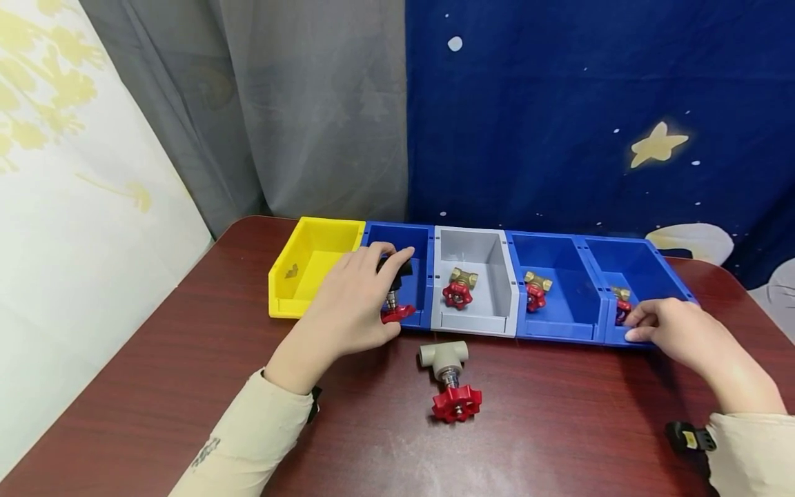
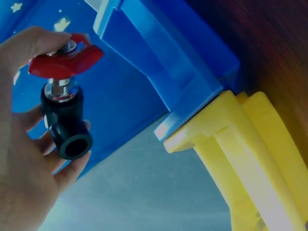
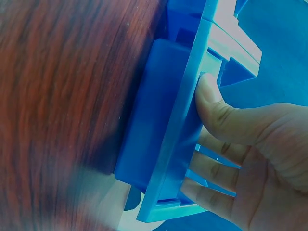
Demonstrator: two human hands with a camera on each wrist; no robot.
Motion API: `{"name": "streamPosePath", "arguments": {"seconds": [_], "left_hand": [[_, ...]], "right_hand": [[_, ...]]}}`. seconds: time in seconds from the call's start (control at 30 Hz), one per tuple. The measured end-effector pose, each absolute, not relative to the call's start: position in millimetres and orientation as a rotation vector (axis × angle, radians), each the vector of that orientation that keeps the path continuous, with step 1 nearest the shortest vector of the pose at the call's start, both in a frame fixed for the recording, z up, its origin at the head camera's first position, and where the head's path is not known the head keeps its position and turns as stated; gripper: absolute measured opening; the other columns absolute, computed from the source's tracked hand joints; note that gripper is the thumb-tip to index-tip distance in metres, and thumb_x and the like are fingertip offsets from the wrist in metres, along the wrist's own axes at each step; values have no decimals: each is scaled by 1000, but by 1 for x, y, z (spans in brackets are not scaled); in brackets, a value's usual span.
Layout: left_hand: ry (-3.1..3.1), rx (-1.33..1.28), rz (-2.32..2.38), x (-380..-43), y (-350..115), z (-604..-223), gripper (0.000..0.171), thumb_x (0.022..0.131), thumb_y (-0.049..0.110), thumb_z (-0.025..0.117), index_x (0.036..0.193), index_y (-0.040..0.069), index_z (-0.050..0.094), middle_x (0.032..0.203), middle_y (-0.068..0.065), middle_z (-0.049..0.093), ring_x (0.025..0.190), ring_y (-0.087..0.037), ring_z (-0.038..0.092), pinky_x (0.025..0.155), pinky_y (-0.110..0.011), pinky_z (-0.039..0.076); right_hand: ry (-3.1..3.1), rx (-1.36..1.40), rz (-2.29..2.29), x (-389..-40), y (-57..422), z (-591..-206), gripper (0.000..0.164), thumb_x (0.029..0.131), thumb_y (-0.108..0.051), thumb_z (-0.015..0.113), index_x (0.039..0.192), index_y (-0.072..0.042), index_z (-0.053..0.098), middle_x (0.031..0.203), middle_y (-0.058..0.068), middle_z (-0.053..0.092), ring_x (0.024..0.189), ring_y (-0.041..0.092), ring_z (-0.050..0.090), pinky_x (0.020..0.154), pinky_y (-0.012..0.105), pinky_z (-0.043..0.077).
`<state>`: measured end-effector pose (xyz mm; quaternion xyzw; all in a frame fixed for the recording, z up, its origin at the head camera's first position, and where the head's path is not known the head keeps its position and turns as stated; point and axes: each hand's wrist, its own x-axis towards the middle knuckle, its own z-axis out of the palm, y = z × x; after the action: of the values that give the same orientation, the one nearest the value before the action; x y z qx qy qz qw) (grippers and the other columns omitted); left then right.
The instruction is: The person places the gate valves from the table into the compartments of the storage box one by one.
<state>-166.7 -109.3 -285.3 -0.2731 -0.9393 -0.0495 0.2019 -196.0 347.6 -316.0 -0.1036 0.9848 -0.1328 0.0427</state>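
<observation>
Five yellow, blue and grey plastic bins (image 1: pixel 475 324) line the red-brown worktop (image 1: pixel 366 428) behind a beige, red-wheeled valve (image 1: pixel 446 359). The left hand (image 1: pixel 348 304) curls its fingers round a black, red-wheeled valve (image 2: pixel 70 120) at the leftmost blue bin (image 1: pixel 400 235); the right hand (image 1: pixel 689 335) pinches the rightmost blue bin's (image 1: pixel 633 257) rim.

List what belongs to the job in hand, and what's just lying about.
Apparently the job:
- black valve, held by the left hand
- rightmost blue bin, gripped by the right hand
- brass valves
- beige valve
- other bins

Just background:
- grey curtain
- starry blue curtain
- white patterned backdrop
</observation>
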Motion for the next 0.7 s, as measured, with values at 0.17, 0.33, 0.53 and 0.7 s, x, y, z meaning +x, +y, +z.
{"name": "streamPosePath", "arguments": {"seconds": [0.17, 0.33, 0.53, 0.7], "left_hand": [[-2543, -739, -113, -170, -107, -286, 97, 68, 40, 85, 149, 11, 40, 133, -15, 49, 118, -31, 50, 103, -46, 40], [-2484, -715, -126, -173, -105, -289, 95, 69, 38, 85, 147, 9, 41, 134, -16, 49, 119, -33, 50, 104, -46, 38], [-2444, -679, -150, -181, -106, -296, 90, 69, 33, 84, 145, 7, 42, 134, -18, 48, 119, -33, 49, 104, -46, 37], [-2449, -682, -194, -189, -106, -298, 92, 68, 33, 85, 145, 7, 43, 133, -18, 48, 119, -34, 48, 102, -46, 39]], "right_hand": [[3024, -337, -405, -197, 350, -316, 13, 84, -14, 76, 86, -2, 70, 77, 6, 68, 80, 35, 62, 76, 63, 43], [3016, -335, -405, -198, 352, -318, 13, 84, -13, 76, 85, -2, 70, 75, 5, 68, 77, 32, 62, 75, 62, 43], [3005, -323, -413, -198, 351, -318, 17, 84, -15, 77, 89, 0, 70, 79, 9, 68, 81, 37, 62, 79, 67, 42], [3003, -303, -417, -197, 350, -316, 17, 84, -14, 77, 90, 0, 70, 79, 9, 68, 81, 38, 61, 79, 67, 41]]}}
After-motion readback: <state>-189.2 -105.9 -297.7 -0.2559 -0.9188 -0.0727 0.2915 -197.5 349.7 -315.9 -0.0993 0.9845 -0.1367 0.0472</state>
